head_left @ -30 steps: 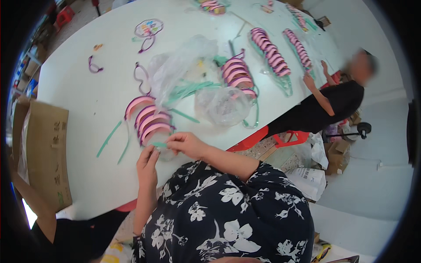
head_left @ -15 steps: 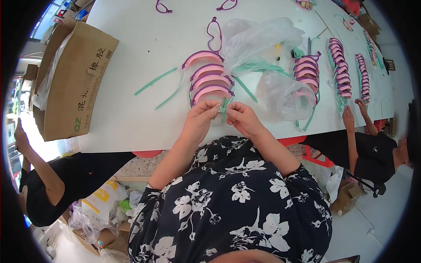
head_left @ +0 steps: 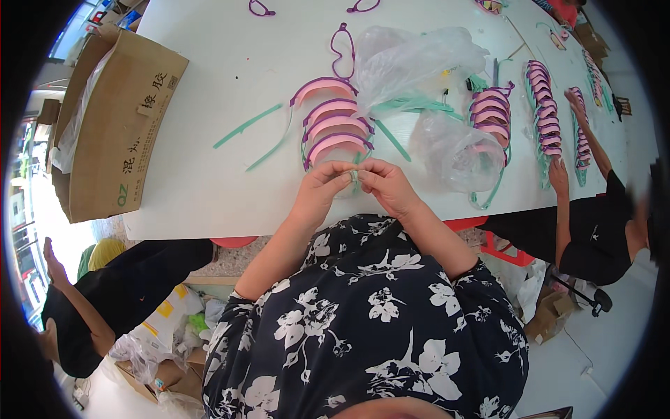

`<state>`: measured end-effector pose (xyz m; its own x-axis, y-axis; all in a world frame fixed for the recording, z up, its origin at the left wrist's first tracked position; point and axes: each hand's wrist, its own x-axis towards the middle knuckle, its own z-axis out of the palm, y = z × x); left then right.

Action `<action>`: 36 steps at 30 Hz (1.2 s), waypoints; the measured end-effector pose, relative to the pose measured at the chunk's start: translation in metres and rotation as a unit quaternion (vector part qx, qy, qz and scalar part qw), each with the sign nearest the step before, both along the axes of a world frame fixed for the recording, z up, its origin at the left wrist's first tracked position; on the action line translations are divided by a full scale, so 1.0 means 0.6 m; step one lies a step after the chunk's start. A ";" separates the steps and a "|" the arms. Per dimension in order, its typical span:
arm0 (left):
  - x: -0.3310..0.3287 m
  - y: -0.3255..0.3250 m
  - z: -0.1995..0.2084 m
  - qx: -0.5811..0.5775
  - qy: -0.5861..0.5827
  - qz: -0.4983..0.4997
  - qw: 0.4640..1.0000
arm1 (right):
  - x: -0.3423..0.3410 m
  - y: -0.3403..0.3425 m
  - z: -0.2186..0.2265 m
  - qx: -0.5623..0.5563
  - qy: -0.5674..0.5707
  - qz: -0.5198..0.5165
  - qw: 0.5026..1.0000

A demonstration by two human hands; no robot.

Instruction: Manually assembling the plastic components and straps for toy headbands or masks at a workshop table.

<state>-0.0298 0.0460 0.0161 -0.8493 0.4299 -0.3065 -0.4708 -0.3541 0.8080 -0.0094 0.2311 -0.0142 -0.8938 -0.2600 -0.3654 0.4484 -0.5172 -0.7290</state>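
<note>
At the near table edge, my left hand (head_left: 322,187) and my right hand (head_left: 391,186) meet, both closed in a pinch. My right fingertips grip a green strap (head_left: 356,186). Against it my left fingertips hold a small, pale buckle, now mostly covered by the fingers. Just beyond them lies a row of pink and purple goggle frames (head_left: 338,128) with green straps. Loose green strap ends (head_left: 248,126) stretch out left of this row. A single purple frame (head_left: 342,52) lies beyond it.
Clear plastic bags (head_left: 412,66) lie right of the row, beside another goggle stack (head_left: 492,112). A cardboard box (head_left: 132,126) stands at the left. Further right, a co-worker's hands (head_left: 558,178) are at long goggle rows (head_left: 543,105). Another person (head_left: 105,307) is at the left.
My hands have drawn together, and my fingers now cover most of the buckle. The right co-worker's far hand has reached further along a row; the person at left has shifted.
</note>
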 end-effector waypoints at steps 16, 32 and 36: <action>0.016 -0.007 -0.009 -0.320 0.212 -0.072 0.920 | 0.010 -0.012 0.058 0.578 0.446 -0.008 0.683; 0.015 -0.006 0.003 -0.071 -0.017 -0.012 0.997 | 0.021 -0.015 0.027 -0.020 0.057 -0.069 0.996; 0.011 -0.006 0.004 -0.097 -0.004 -0.002 0.995 | 0.019 -0.009 0.024 0.187 0.126 -0.055 0.973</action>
<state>-0.0229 0.0425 0.0187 -0.8444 0.3660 -0.3912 -0.4794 -0.1903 0.8567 0.0018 0.2260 0.0000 -0.9822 -0.0485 -0.1812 0.1876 -0.2300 -0.9549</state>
